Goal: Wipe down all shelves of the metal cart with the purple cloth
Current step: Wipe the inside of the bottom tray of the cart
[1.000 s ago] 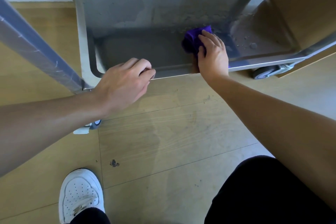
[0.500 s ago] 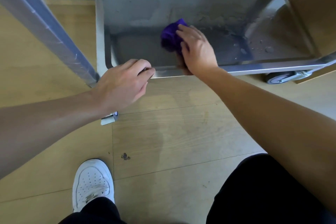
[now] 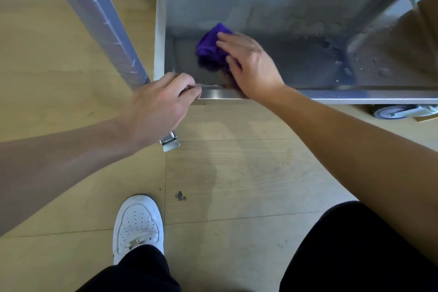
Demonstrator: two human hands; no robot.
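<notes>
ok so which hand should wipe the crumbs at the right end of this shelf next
Right. The right hand presses the purple cloth on the shelf and can sweep toward the crumbs. The left hand grips the front rim, probably as a brace.

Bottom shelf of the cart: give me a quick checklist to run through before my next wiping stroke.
1. The purple cloth sits under the right hand, pressed on the shelf: ok.
2. The left hand grips the front rim: ok.
3. Right end of the shelf is clean: not ok, crumbs and grime lie there.
4. Nothing large blocks a stroke to the right: ok.
5. The caster is locked: cannot tell.
</notes>
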